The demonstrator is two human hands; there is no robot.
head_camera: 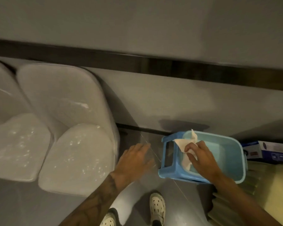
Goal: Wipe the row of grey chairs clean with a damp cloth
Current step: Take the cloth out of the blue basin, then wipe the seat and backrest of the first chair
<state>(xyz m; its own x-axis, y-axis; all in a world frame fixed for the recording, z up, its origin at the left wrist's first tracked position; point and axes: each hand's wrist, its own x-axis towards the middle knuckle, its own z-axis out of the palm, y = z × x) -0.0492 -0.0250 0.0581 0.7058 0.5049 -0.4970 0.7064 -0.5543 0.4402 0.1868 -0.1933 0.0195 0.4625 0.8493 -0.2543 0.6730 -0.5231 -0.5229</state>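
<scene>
While our right hand (201,156) pinches the cloth (185,145) over the blue tub (242,160), the chairs go unwiped.
We hold it there, probably to wet it; our left hand (136,159) hangs spread beside the grey chairs (77,144) along the floor's wall edge.
</scene>
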